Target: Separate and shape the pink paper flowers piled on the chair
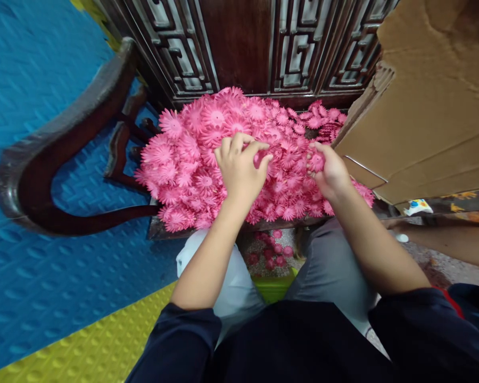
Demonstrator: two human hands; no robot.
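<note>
A heap of pink artificial flowers [191, 154] covers the seat of a dark wooden chair [64, 138]. My left hand [239, 167] rests on the middle of the heap, fingers curled and pinching at a pink flower. My right hand [329, 170] lies on the right part of the heap, its fingers closed around several pink flowers. Both forearms reach forward from dark sleeves over my knees.
A large cardboard box [423, 106] stands at the right, touching the heap. Carved dark wood panels [295, 48] rise behind the seat. Several pink flowers [273, 255] lie on the floor between my knees. Blue and yellow foam mats [43, 298] cover the floor at left.
</note>
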